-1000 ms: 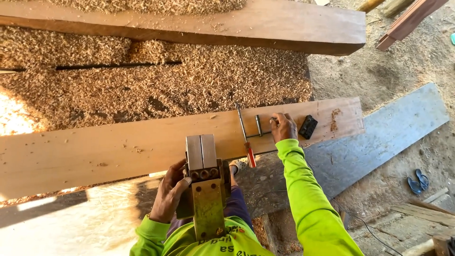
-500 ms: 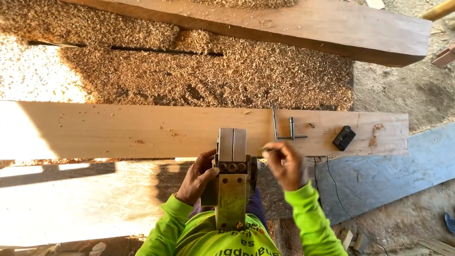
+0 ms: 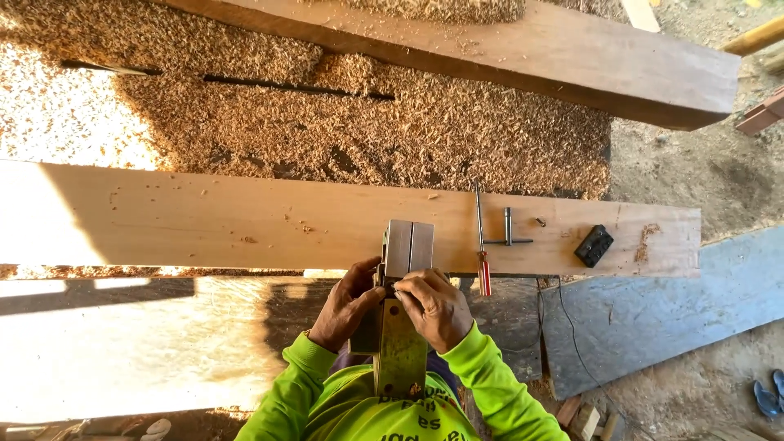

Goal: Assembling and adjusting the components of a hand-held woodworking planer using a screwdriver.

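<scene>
From the head view, I saw both hands closed on 1 thing: a metal planer body (image 3: 402,327) held upside down against the torso, its long axis running straight away from me, from the chest toward the plank (image 3: 245,220). The grey sole end rested on the plank's near edge, and the brassy end sat low between the forearms.

My left hand (image 3: 347,306) wrapped the tool's left flank, fingers curled tight around it. My right hand (image 3: 437,309) lay over the right flank and top, fingertips pinched at a small fitting near the middle of the body; what exactly they pinched I could not tell. Both hands were touching the tool, so neither had any reach to make, though the right hand was the one set on the fitting.

The loose tools lay to the right of that hand on the plank: a red-handled screwdriver (image 3: 483,245) lying across the board with its handle hanging over the near edge, a T-shaped key (image 3: 508,233) just beside it, and a small black block (image 3: 594,246) further right. The right hand was clearly the nearer to all 3.

Beyond the plank, wood shavings (image 3: 367,122) covered the ground up to a dark beam (image 3: 572,65).
</scene>
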